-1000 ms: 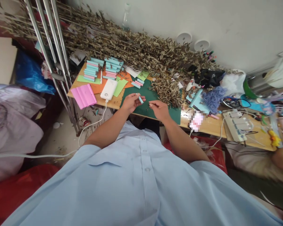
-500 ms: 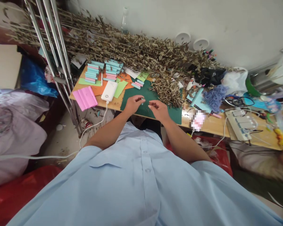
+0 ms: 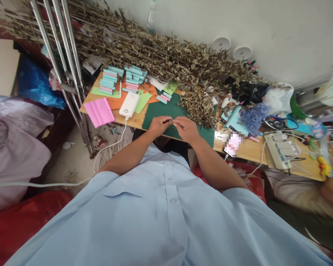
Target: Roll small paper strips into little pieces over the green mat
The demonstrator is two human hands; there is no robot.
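Observation:
Above the near edge of the green mat [image 3: 155, 111], my left hand [image 3: 158, 126] and my right hand [image 3: 187, 129] meet at the fingertips. My left fingers pinch a small, narrow piece, dark with a greyish end; its kind is too small to make out. The right thumb and fingers are closed against its end, and whatever they hold is hidden. Just beyond my right hand lies a heap of dried leaves [image 3: 198, 107], partly on the mat. Pink and light-blue paper rolls [image 3: 163, 98] rest at the mat's far left corner.
More paper rolls [image 3: 109, 79] are stacked at left, near a white power bank [image 3: 129, 104] and pink paper [image 3: 99, 112]. Dried stalks [image 3: 155, 55] line the wall. Rightward lie a phone [image 3: 233, 144], blue yarn [image 3: 254, 118] and a power strip [image 3: 281, 147]. Metal crutches [image 3: 69, 74] stand left.
My hands have come together; they were apart, with a small pale-blue piece in the left fingers. The right fingertips now touch at the left ones. The view has shifted slightly.

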